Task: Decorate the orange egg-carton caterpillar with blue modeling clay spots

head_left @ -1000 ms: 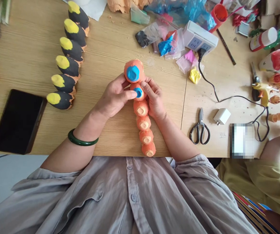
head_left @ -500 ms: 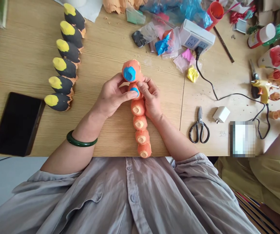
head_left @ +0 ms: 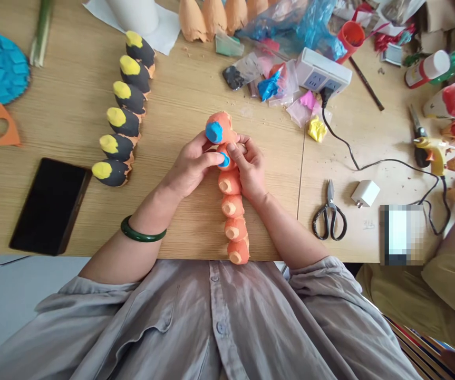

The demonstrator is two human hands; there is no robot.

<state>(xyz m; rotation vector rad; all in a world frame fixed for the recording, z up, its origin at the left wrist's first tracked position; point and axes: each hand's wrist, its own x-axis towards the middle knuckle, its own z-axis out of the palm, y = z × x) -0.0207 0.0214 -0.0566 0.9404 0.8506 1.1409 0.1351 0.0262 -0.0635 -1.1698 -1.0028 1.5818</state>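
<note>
Near the bottom centre of the frame, at the edge of the surface (head_left: pixel 73 105), begins the orange row of cones (head_left: pixel 233 211): six joined cones running up toward the middle, laid lengthwise so each tip faces the person. The lower four tips are bare; the upper two carry blue clay (head_left: pixel 214 132). Both hands meet at the second cone from the top. The left hand (head_left: pixel 190 169) cups it from the left with its fingers curled closed around it, thumb pressed on the blue patch, apparently to smooth it down. The right hand (head_left: pixel 251 169) braces the same cone from the right, fingers closed on it and forefinger touching the blue.

Right of centre lie one pair of scissors (head_left: pixel 329 215) and one white charger (head_left: pixel 365 193). At the left, one black phone (head_left: pixel 49 205), then six black cones with yellow tips (head_left: pixel 126 108) in a slanting line. Farther up sits one white power strip (head_left: pixel 322 75), and at the right edge one yellow glue gun (head_left: pixel 433 150).
</note>
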